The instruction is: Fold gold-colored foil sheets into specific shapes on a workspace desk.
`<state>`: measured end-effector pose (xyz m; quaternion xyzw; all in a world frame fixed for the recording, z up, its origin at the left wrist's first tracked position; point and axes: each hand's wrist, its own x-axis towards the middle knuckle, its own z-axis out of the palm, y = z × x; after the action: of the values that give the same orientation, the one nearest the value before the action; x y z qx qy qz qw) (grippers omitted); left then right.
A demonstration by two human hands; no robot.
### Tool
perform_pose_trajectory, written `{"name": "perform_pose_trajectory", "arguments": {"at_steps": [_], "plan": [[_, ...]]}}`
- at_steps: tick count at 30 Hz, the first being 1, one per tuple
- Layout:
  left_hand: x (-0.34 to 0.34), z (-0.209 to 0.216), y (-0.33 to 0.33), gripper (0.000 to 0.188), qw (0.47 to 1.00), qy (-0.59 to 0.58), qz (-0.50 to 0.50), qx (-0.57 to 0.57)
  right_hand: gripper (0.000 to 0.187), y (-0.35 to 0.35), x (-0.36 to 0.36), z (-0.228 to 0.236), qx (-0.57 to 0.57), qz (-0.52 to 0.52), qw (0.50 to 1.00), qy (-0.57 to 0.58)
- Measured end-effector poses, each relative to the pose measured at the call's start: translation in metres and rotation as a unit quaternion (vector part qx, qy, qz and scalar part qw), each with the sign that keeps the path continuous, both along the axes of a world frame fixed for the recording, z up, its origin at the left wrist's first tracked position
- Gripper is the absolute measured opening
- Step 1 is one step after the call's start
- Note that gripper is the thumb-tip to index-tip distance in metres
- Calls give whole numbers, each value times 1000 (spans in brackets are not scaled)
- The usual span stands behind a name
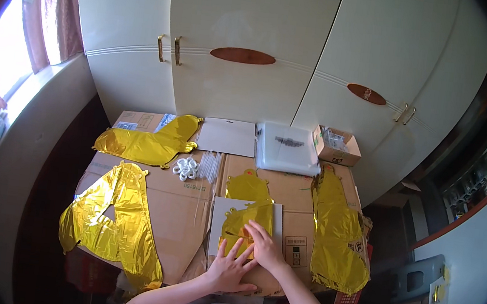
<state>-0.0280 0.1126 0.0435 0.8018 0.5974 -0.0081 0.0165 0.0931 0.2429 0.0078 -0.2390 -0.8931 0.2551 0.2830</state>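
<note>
In front of me a flat gold foil balloon [242, 217] lies partly folded over a white card [277, 219], with one end reaching beyond the card's far edge. My left hand [232, 272] rests on its near part, fingers spread. My right hand [264, 250] lies beside it, touching the foil with outstretched fingers; neither hand grips anything visible. The two hands cover the near part of the foil. Left of me is an A-shaped gold foil balloon [133, 223]. Another long gold foil balloon [336, 234] lies to the right.
Cardboard [173, 216] covers the worktop. Toward the back are a bent gold foil balloon [148, 146], white rings [186, 168], clear straws [211, 165], a pale card [227, 137], a stack of clear plastic bags [287, 154] and a small cardboard box [345, 156]. Cabinets [246, 20] stand behind.
</note>
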Motion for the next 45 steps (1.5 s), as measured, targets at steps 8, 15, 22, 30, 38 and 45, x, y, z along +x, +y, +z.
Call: {"name": "perform_pose_trajectory", "arguments": {"at_steps": [8, 15, 22, 30, 38, 45], "plan": [[-1, -11, 0, 87, 998, -47, -8, 38, 46, 20, -3, -13, 39, -12, 999, -25], [-9, -9, -1, 92, 995, -100, -26, 15, 42, 19, -2, -10, 98, -44, 991, -84], [-23, -16, 4, 90, 977, -211, -26, -4, 41, 19, -2, -14, 108, -49, 989, -85], [-53, -16, 5, 91, 992, -119, 25, 32, 42, 18, -2, -14, 115, -47, 989, -81], [-66, 1, -1, 89, 994, -7, 90, 67, 41, 19, -1, -20, 137, -59, 985, -83], [-12, 0, -26, 79, 987, -127, 3, 93, 38, 19, -5, -16, 149, -45, 985, -78]]}}
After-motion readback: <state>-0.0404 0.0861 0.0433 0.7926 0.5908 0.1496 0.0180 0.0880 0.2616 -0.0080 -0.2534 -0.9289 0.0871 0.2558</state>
